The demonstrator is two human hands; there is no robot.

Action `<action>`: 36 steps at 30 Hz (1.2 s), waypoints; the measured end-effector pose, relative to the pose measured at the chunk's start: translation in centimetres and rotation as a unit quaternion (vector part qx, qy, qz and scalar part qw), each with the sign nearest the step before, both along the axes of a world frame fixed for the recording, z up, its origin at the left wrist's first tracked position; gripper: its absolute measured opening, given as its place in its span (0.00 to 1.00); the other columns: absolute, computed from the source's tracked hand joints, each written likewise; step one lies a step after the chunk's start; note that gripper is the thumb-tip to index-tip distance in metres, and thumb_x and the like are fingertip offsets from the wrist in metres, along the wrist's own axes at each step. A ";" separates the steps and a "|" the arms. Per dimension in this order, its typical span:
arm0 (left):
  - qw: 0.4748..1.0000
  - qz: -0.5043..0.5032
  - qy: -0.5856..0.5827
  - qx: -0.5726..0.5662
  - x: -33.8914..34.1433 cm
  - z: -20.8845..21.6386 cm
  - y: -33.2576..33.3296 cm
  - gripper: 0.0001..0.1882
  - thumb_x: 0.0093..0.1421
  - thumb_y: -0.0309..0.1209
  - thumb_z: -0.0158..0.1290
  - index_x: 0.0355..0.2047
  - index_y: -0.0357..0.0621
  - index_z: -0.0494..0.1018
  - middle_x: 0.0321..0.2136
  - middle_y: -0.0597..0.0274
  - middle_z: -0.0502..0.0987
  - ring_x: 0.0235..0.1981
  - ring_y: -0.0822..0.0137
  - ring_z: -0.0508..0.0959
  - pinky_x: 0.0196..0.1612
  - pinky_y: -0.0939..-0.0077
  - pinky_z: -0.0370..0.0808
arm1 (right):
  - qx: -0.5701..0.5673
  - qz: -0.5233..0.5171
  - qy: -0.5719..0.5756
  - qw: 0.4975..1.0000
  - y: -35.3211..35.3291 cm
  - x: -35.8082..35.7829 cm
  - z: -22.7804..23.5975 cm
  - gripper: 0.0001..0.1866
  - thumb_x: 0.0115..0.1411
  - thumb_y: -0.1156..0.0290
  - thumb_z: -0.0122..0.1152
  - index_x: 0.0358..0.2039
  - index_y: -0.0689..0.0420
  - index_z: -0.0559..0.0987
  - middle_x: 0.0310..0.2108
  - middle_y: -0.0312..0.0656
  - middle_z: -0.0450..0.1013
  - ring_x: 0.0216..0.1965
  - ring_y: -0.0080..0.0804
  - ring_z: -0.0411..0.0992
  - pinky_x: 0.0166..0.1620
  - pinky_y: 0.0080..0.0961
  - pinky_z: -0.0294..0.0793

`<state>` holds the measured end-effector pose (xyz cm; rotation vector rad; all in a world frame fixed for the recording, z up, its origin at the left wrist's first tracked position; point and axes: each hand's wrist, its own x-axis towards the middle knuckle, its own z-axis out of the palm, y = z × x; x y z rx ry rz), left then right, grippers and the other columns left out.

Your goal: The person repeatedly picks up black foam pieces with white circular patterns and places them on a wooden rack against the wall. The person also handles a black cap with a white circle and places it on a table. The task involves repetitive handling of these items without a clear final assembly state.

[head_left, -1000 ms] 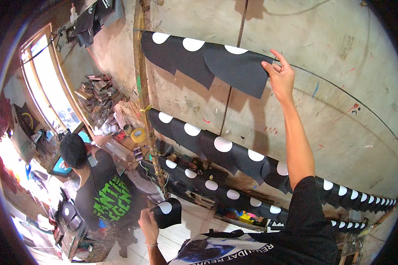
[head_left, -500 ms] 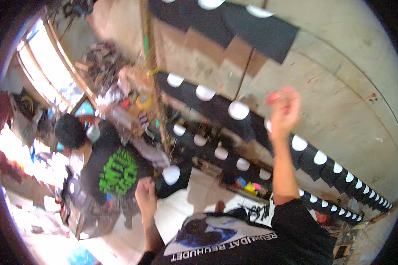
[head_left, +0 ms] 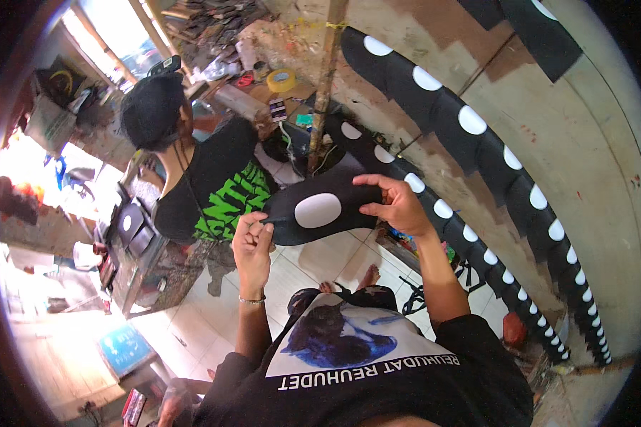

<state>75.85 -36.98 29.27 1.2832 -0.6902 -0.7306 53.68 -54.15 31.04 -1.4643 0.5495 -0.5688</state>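
Between my two hands, in front of my chest, is a curved black sheet piece with a white oval [head_left: 318, 211] in its middle. My left hand [head_left: 253, 242] pinches its left end between thumb and fingers. At the other end my right hand [head_left: 395, 205] grips the edge, thumb below and fingers above. The piece is stretched out flat and slightly bowed. Beyond it, to the right, an overlapping row of similar black pieces with white ovals [head_left: 443, 208] runs along the wall. A second such row [head_left: 509, 156] hangs higher up.
A co-worker in a black shirt [head_left: 214, 171] sits at left, close to the piece. Past them stands a cluttered bench with yellow tape [head_left: 281, 80]. A wooden post [head_left: 325, 92] rises ahead. A blue-topped stool [head_left: 127, 349] stands lower left; white tiles [head_left: 327, 255] lie underfoot.
My right hand has come down from the wall and taken the right end of the black piece. My left hand has raised its end. The view has turned.
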 end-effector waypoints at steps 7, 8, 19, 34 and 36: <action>0.994 -0.093 -0.017 0.052 -0.8 -2.1 -2.5 0.14 0.60 0.33 0.50 0.40 0.36 0.65 0.31 0.64 0.71 0.29 0.76 0.70 0.32 0.86 0.67 | -0.202 -0.141 0.199 0.948 1.6 -4.9 3.4 0.08 0.49 0.70 0.66 0.30 0.58 0.80 0.11 0.28 0.61 0.16 0.11 0.56 0.19 0.17 0.53; 0.992 -0.113 0.032 -0.036 -1.7 -2.4 -3.2 0.16 0.61 0.37 0.50 0.39 0.34 0.66 0.31 0.61 0.73 0.31 0.74 0.73 0.34 0.82 0.71 | -0.238 -0.171 0.168 0.941 1.6 -6.5 5.4 0.08 0.49 0.69 0.66 0.28 0.58 0.80 0.09 0.28 0.60 0.15 0.12 0.56 0.18 0.17 0.53; 0.986 -0.159 0.045 -0.018 -7.4 -4.1 -6.2 0.11 0.62 0.32 0.47 0.36 0.35 0.66 0.30 0.55 0.76 0.28 0.68 0.77 0.32 0.77 0.76 | -0.538 -0.538 0.094 0.642 -6.9 -26.0 28.4 0.13 0.52 0.68 0.62 0.39 0.56 0.80 0.24 0.34 0.75 0.25 0.15 0.68 0.29 0.14 0.66; 0.990 -0.127 -0.006 0.057 -18.1 -5.7 -6.3 0.06 0.62 0.26 0.43 0.36 0.34 0.65 0.30 0.51 0.76 0.27 0.66 0.78 0.31 0.76 0.76 | -0.373 -0.421 -0.132 0.816 -19.5 -32.0 26.8 0.29 0.51 0.75 0.63 0.55 0.58 0.67 0.22 0.31 0.72 0.21 0.11 0.66 0.21 0.11 0.60; 0.989 -0.139 -0.008 0.055 -18.6 -5.9 -6.2 0.06 0.61 0.25 0.43 0.36 0.33 0.65 0.30 0.50 0.76 0.28 0.66 0.78 0.32 0.76 0.76 | -0.394 -0.469 -0.037 0.790 -19.8 -32.2 26.5 0.29 0.53 0.74 0.62 0.55 0.59 0.66 0.23 0.33 0.73 0.22 0.13 0.67 0.22 0.11 0.63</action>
